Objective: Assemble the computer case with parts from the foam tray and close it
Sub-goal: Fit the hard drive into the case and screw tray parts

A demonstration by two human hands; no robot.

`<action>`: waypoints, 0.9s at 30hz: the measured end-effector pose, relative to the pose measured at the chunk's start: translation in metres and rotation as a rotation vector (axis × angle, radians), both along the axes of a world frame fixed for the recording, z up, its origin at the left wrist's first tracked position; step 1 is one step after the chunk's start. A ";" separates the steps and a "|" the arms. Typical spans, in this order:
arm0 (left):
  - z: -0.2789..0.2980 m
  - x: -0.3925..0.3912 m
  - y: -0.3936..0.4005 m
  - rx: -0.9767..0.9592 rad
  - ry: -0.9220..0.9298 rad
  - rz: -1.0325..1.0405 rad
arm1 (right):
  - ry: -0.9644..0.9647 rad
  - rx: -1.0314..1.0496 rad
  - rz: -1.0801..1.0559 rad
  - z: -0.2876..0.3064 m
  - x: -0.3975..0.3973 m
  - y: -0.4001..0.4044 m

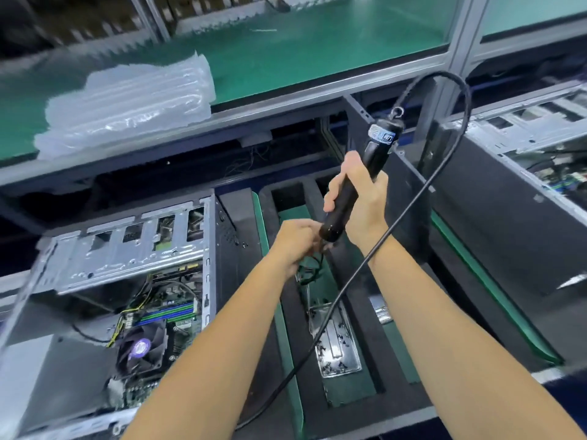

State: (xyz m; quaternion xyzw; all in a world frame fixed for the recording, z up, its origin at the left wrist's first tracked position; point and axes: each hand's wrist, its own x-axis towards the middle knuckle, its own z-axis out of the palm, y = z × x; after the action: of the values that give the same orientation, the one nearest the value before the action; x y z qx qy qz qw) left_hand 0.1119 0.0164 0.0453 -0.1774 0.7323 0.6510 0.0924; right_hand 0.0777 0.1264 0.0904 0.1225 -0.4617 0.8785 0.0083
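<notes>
My right hand grips a black electric screwdriver, held tilted over the black foam tray. My left hand is curled at the screwdriver's lower tip, fingers pinched there; what they hold is hidden. The tool's black cable loops up and comes back down across the tray. A metal dish of small screws lies in a tray slot below my hands. The open computer case lies at the left, showing its motherboard, fan and drive cage.
A black side panel stands upright at the tray's right side. Another open case sits at the far right. A pile of clear air-cushion bags lies on the green shelf above. A metal plate rests in another tray slot.
</notes>
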 end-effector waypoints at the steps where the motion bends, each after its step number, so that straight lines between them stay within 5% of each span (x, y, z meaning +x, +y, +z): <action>1: 0.019 0.003 -0.009 0.078 0.043 0.016 | 0.019 -0.046 0.000 0.016 -0.001 -0.006; 10: 0.073 0.053 -0.134 0.525 0.381 0.226 | 0.147 -0.183 0.047 0.120 0.026 -0.116; 27: 0.050 0.114 -0.283 0.632 0.405 0.275 | 0.082 -0.064 0.059 0.116 0.084 -0.284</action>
State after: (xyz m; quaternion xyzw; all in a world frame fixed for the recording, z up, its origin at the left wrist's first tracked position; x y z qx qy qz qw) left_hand 0.2254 -0.2668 0.0952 -0.1044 0.4688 0.8723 -0.0919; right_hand 0.1614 -0.1572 0.2062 0.1715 -0.4286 0.8870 0.0053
